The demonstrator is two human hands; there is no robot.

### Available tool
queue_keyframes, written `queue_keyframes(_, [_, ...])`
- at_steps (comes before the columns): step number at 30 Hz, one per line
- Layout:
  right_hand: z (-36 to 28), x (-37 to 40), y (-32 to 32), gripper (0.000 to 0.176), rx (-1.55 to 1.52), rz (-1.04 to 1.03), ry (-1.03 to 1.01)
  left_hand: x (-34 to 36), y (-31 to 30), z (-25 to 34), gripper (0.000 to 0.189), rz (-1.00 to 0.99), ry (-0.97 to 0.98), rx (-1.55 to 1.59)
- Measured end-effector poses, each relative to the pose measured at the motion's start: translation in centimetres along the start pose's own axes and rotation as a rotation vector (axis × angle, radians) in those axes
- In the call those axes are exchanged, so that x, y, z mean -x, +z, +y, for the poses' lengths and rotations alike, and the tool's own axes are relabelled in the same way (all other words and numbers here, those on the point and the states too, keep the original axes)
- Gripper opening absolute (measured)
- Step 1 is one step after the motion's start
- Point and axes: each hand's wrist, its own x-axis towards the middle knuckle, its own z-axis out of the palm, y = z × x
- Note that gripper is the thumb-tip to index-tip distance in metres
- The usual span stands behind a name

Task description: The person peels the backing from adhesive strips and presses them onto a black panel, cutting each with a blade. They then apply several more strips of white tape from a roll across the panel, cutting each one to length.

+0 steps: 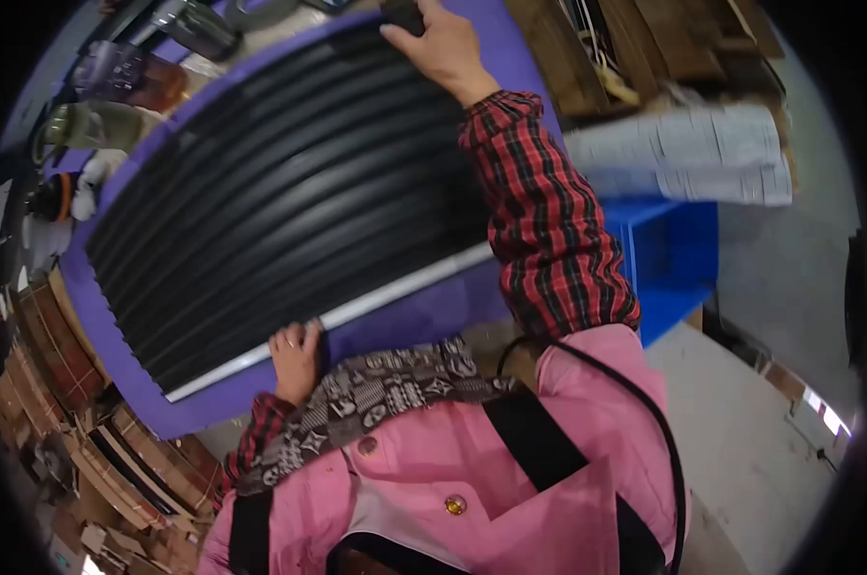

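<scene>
A large black ribbed sheet [289, 192] lies on the purple tabletop [424, 311], with a pale strip [395, 289] along its near edge. My left hand [297, 359] rests at that near edge, fingers on the strip and apart, holding nothing. At the far right corner of the sheet is my right hand [440, 46], its thumb spread and its fingers around a small dark object [404, 13] that is partly cut off by the top of the view.
Clear jugs [196, 29] and a greenish jug [93, 126] line the far left edge. A blue bin [678, 259] and a white wrapped stack [692, 153] stand at right. Flattened cardboard [644, 43] lies at upper right, with bundled cardboard [127, 470] at lower left.
</scene>
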Motion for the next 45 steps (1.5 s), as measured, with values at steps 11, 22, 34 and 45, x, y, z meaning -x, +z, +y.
queue_keyframes(11, [5.5, 35.0, -3.5, 0.030, 0.191, 0.008, 0.462, -13.2, 2.4, 11.7, 0.041, 0.182, 0.437, 0.113])
queue_keyframes(22, [5.9, 31.8, -4.7, 0.025, 0.460, -0.502, 0.510, -15.2, 4.5, 13.0, 0.038, 0.204, 0.501, 0.032])
queue_keyframes(34, [11.7, 7.6, 4.4, 0.043, 0.446, -0.049, 0.103, -15.5, 4.1, 12.9, 0.035, 0.318, 0.457, 0.139])
queue_keyframes(45, [10.5, 30.1, -4.2, 0.044, 0.357, 0.351, 0.246, -15.0, 5.1, 12.9, 0.038, 0.207, 0.456, 0.078])
